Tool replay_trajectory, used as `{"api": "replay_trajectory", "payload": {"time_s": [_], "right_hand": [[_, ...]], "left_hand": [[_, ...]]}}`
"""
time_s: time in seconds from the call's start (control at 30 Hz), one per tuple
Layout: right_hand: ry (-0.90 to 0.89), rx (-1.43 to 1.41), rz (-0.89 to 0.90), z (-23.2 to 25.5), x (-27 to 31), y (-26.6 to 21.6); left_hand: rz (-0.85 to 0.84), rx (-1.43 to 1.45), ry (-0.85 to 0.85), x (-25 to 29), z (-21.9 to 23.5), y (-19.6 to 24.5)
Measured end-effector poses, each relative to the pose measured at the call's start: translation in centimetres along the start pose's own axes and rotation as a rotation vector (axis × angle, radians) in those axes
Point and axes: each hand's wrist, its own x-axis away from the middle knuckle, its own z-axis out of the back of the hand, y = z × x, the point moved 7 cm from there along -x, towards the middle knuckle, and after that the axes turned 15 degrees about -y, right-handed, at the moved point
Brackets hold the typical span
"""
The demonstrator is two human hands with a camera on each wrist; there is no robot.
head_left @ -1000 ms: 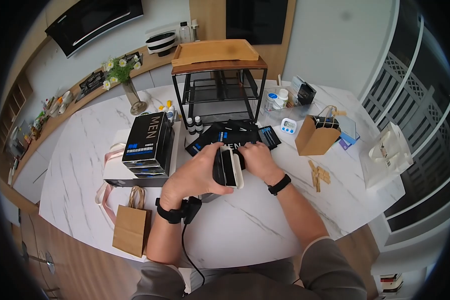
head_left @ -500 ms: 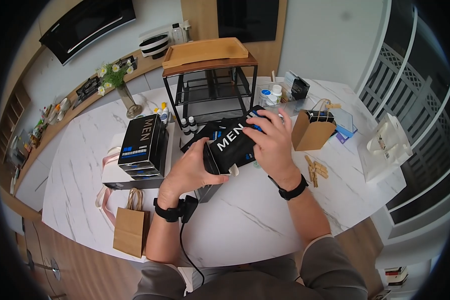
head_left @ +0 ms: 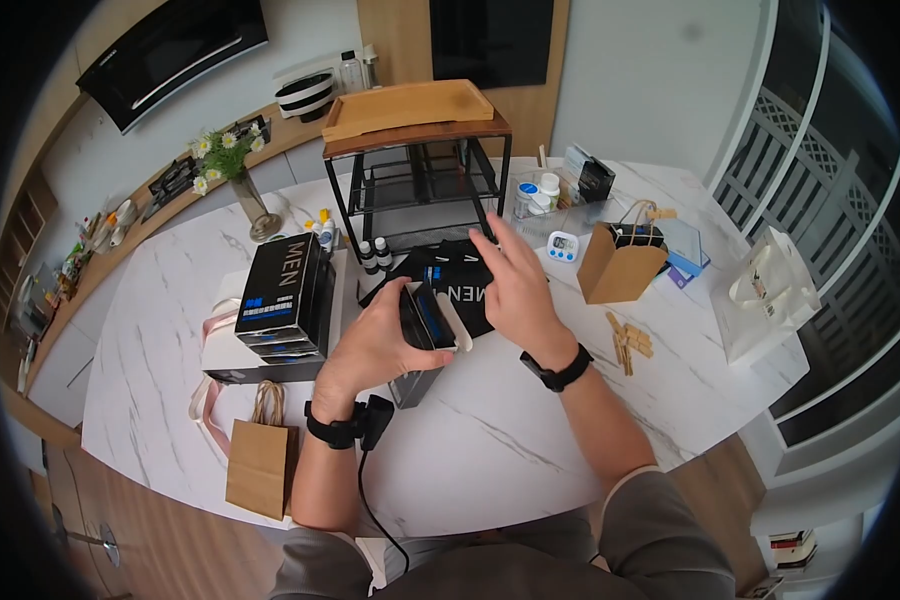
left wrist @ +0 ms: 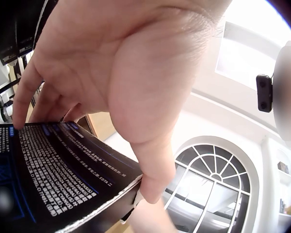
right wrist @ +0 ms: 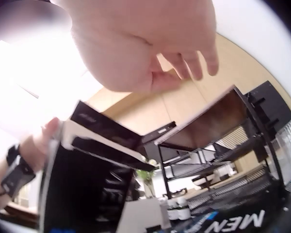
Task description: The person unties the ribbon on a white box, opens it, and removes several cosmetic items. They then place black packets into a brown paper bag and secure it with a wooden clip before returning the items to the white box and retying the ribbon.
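My left hand (head_left: 365,345) grips a black box (left wrist: 63,170) by its sides, thumb at the near edge and fingers on the far one. The box's end is open with a flap folded out, and dark contents show inside it in the head view. My right hand (head_left: 525,300) hovers just right of the box with its fingers extended and holds nothing. Below and beyond it, black packets (head_left: 460,280) printed MEN lie spread on the table in front of the rack.
Several more black boxes (head_left: 285,285) are stacked on the left. A brown paper bag (head_left: 260,468) lies near the front edge. Behind stand small bottles (head_left: 375,255) and a wire rack (head_left: 500,175). Rightward are a timer (head_left: 562,247), another paper bag (head_left: 620,270), wooden clothespins (head_left: 628,342) and a white bag (head_left: 765,310).
My right hand drew a black MEN packet out of the box, and the packet now lies on the spread ones, released. The left hand has kept its grip on the box.
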Motion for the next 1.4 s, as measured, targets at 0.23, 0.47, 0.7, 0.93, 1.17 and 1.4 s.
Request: {"api": "replay_trajectory", "payload": {"time_s": [0.23, 0.47, 0.7, 0.93, 1.17, 1.4], "right_hand": [[-0.625, 0.194, -0.142, -11.1, 3.3, 6.2], [-0.464, 0.259, -0.11, -9.2, 2.2, 4.6], [0.116, 0.234, -0.122, 1.5, 0.5, 3.6], [0.307, 0.284, 0.003, 7.4, 0.9, -2.3], [0.191, 0.27, 0.16, 5.4, 0.5, -4.9], [0.181, 0.402, 0.214, 5.3, 0.7, -6.0]], "left_hand": [[-0.071, -0.002, 0.005, 0.2, 0.2, 0.8], [-0.025, -0.058, 0.065, 0.3, 0.7, 0.5], [-0.004, -0.106, 0.071, 0.2, 0.5, 0.6], [0.06, -0.113, 0.026, -0.1, -0.4, 0.7], [0.059, -0.132, -0.033, -0.2, -0.7, 1.1], [-0.072, -0.083, -0.061, -0.2, -1.0, 1.3]]}}
